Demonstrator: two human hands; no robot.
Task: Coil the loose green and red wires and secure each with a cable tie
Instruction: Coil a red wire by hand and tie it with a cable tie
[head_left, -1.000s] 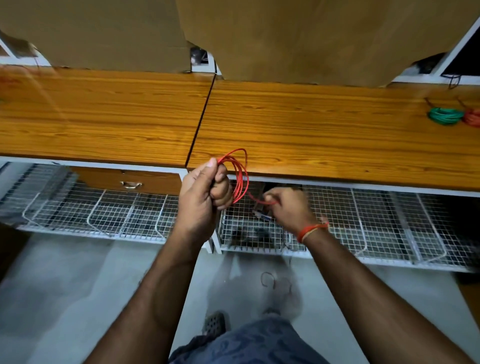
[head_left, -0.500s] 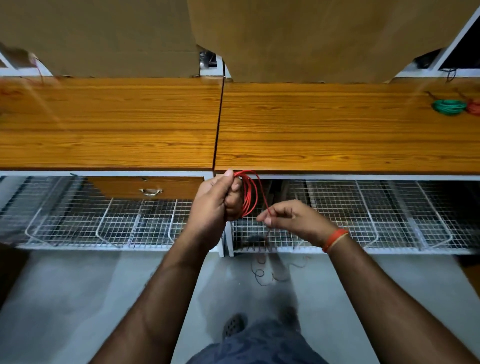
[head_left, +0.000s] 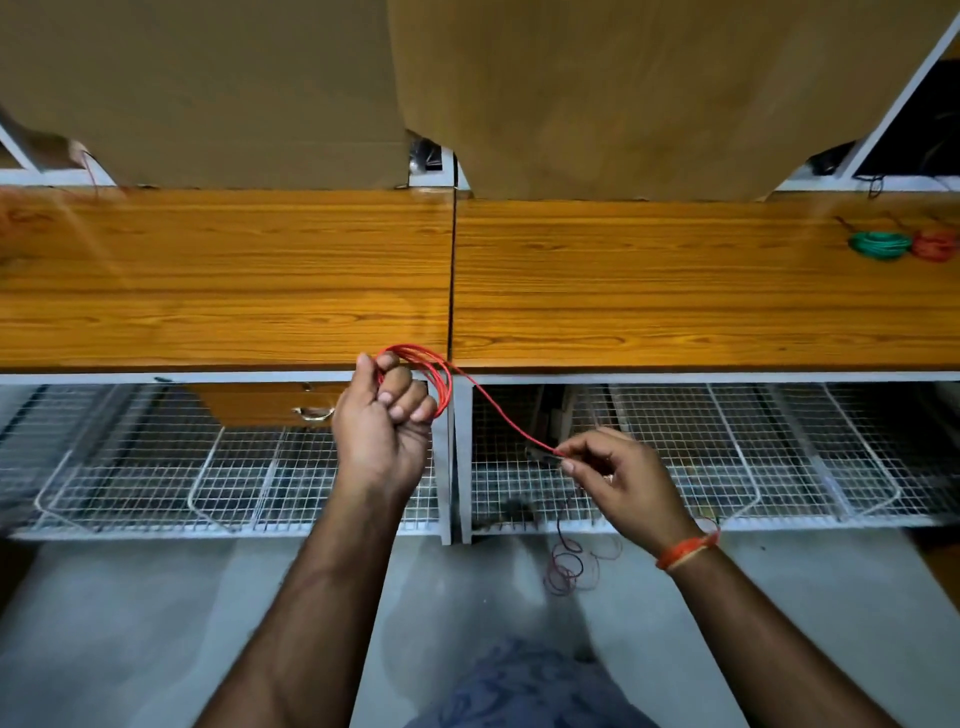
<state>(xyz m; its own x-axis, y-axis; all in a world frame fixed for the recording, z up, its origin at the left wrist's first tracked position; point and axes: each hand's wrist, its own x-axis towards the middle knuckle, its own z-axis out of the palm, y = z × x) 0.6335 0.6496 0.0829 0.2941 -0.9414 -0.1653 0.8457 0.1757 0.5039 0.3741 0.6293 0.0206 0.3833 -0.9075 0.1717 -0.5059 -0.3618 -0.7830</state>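
Hands: left (head_left: 382, 431) grips red wire (head_left: 498, 415) coil; right (head_left: 618, 480) pinches strand.

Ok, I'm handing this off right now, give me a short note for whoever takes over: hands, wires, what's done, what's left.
Left hand grips the red coil at the desk edge.
Right hand pinches the strand running out of that coil.
Loose red wire lies on the floor below the right hand.
Done: a green coil and another red coil sit far right on the desk; ties cannot be made out.
Left: wind in the loose wire, then tie this coil.
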